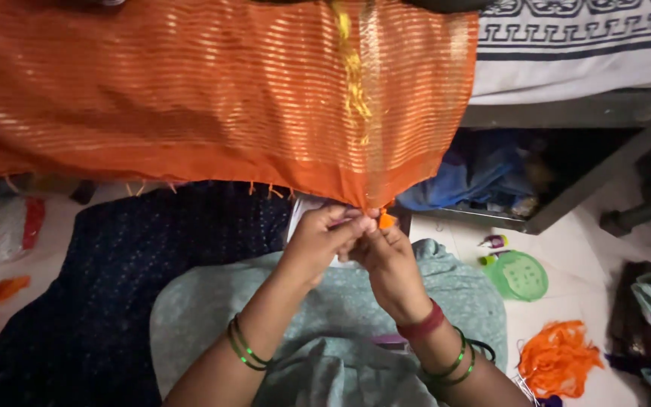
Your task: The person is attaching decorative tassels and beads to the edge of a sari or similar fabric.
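Orange striped cloth [212,98] spanned the upper frame in the head view. At its lower edge, centre frame, the left hand [322,240] and right hand [386,260] pinched closed on an orange tassel [386,219]. Orange thread [559,358] lay lower right.

The orange cloth [212,98] is thin and woven, with shiny gold stripes. The green lid [519,275] is smooth plastic. The orange thread bundle [559,360] looks soft and fuzzy. The bangles [244,348] are glossy green.
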